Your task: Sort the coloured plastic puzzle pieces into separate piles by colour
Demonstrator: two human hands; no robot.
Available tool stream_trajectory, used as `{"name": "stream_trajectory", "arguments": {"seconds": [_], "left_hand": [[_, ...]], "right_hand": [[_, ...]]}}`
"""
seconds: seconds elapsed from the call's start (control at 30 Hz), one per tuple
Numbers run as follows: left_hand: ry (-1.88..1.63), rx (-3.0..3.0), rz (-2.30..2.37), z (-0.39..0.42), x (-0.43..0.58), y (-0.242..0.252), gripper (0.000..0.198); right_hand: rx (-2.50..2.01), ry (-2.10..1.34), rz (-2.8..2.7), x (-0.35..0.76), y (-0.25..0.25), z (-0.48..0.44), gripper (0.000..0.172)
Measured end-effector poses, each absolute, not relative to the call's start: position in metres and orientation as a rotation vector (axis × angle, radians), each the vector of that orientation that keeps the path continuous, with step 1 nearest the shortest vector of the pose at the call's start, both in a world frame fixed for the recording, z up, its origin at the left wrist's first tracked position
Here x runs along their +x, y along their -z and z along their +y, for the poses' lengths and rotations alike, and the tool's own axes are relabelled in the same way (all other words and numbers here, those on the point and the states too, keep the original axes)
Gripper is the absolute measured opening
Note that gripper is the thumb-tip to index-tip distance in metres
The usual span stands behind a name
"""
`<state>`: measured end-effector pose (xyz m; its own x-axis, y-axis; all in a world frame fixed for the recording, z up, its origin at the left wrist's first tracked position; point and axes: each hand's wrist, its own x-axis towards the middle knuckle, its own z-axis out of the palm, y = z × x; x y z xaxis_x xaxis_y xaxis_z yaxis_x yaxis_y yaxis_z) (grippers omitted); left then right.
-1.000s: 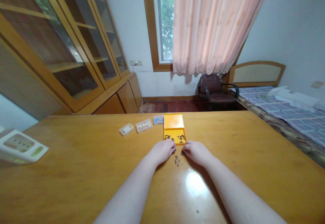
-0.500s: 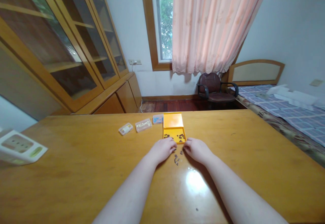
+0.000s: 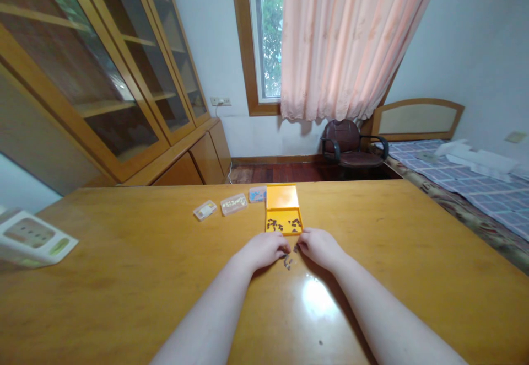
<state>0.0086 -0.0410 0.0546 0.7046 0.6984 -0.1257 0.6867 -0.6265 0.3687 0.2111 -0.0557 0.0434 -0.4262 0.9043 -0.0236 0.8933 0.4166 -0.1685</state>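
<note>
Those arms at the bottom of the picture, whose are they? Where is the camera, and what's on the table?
The arms belong to the person wearing the camera on their head. All the pictures come from that one camera, looking forward and down, so you see what the person sees. Their left hand and right hand rest close together on a wooden table. Between the fingertips lie tiny dark pieces, and more lie in an open orange box. The pieces are too small to tell if either hand holds one. Farther along the table are small clear plastic boxes, and a white box sits at the edge of the picture.
</note>
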Motion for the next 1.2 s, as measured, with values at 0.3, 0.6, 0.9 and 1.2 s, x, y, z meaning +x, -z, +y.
{"name": "stream_trajectory", "arguments": {"seconds": [0.3, 0.6, 0.9, 1.2], "left_hand": [[-0.028, 2.504, 1.176, -0.042, 0.012, -0.055, 0.017], [-0.048, 2.472, 1.276, -0.041, 0.012, -0.055, 0.016], [-0.346, 2.415, 1.535, -0.037, 0.009, -0.063, 0.02], [0.015, 2.479, 1.154, -0.045, 0.013, -0.061, 0.015]], "right_hand": [[-1.564, -0.153, -2.243, 0.218, -0.03, -0.046, 0.025], [-1.366, -0.427, -2.449, 0.222, -0.037, -0.05, 0.022], [-1.271, -0.498, -2.536, 0.222, -0.029, -0.049, 0.023], [-1.319, -0.433, -2.5, 0.217, -0.029, -0.051, 0.015]]}}
